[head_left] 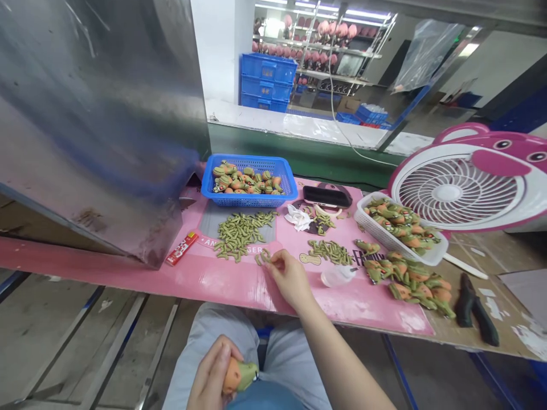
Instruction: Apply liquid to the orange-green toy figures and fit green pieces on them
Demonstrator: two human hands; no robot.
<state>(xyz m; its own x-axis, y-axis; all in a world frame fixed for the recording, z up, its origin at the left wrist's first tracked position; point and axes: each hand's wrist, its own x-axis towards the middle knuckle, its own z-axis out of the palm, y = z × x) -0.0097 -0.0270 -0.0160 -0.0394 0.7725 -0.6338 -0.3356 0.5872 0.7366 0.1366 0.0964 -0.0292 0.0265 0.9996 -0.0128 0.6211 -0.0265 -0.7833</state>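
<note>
My left hand (212, 373) rests over my lap and grips an orange and green toy figure (239, 376). My right hand (289, 277) reaches onto the pink table top (222, 282); its fingertips pinch small green pieces (262, 257) at the edge of a pile of green pieces (241, 232). A second, smaller pile of green pieces (331, 251) lies just right of that hand. A small clear bottle (337, 276) lies beside my right wrist.
A blue basket (249, 199) of toy figures stands at the back. A white basket (399, 242) of figures and loose figures (416, 283) lie right. A pink fan (470, 182), black pliers (474, 307), a phone (327, 196), a red packet (182, 248) and a metal panel (98, 119) surround the area.
</note>
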